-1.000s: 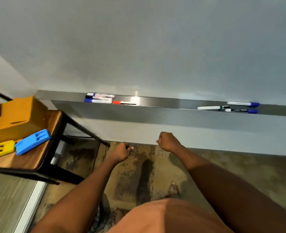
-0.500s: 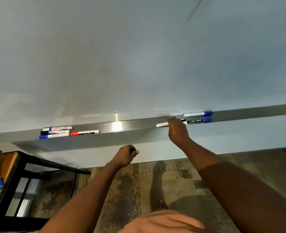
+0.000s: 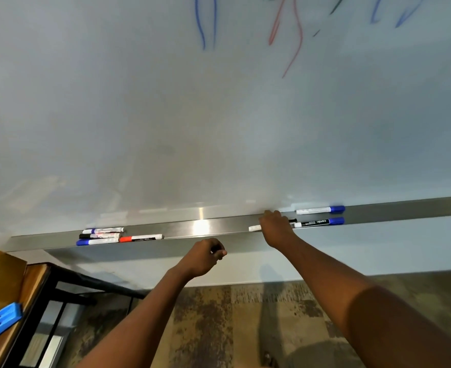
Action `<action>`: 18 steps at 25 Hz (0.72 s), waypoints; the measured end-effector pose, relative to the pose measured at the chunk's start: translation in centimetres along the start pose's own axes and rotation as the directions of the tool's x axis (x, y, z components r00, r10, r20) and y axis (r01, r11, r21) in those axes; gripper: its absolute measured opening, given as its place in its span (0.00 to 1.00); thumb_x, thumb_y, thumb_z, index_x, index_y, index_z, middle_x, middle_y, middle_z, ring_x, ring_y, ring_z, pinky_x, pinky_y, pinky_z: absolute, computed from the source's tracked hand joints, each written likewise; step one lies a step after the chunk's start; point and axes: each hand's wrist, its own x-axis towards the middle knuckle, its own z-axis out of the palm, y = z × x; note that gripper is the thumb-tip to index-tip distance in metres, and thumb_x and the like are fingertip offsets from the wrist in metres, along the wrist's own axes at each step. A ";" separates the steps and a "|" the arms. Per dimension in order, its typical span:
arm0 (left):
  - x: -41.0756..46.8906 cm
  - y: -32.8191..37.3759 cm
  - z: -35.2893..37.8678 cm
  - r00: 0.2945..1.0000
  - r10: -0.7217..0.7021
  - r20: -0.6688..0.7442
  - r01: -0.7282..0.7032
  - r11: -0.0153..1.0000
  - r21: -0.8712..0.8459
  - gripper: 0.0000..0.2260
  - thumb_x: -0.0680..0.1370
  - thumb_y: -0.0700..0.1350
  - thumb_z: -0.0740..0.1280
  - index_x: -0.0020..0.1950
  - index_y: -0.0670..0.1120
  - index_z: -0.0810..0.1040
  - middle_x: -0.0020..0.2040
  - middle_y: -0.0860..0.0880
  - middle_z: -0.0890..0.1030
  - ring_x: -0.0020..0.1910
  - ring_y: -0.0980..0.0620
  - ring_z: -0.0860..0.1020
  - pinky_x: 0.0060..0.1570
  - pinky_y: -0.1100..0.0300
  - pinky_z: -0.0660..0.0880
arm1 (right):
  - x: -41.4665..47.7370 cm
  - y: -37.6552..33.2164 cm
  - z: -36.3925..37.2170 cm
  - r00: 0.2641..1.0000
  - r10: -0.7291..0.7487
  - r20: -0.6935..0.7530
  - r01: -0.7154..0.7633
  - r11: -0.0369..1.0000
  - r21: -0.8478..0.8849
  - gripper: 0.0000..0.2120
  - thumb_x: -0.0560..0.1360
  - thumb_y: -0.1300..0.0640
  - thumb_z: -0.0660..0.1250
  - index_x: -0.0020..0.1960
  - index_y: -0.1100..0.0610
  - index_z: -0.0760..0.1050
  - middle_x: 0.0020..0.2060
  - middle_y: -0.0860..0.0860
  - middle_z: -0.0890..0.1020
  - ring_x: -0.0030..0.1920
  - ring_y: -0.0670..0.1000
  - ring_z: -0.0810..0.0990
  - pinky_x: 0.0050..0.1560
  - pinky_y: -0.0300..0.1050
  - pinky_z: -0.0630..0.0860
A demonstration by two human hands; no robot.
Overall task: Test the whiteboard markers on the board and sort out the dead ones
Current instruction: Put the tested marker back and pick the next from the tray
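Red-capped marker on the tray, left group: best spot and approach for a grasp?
Pinch the white barrel of the red-capped marker near its middle, from above and the front. It lies flat along the tray front edge, and its barrel reaches right past the neighbouring markers, so both sides are free there. The right hand grips a white-ended marker further right.

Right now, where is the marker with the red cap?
In the head view, the red-capped white marker lies on the metal tray, left of centre, at the right end of the left group, beside a blue-capped marker.
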 end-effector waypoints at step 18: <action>1.3 12.0 -7.9 0.728 0.614 -0.306 -0.654 0.755 -0.041 0.13 0.80 0.44 0.57 0.55 0.63 0.73 0.44 0.62 0.76 0.43 0.57 0.74 0.44 0.66 0.72 | -7.4 -2.1 -19.7 0.848 0.398 -0.350 0.188 0.392 0.901 0.09 0.72 0.54 0.72 0.43 0.53 0.71 0.36 0.48 0.80 0.36 0.43 0.79 0.33 0.29 0.72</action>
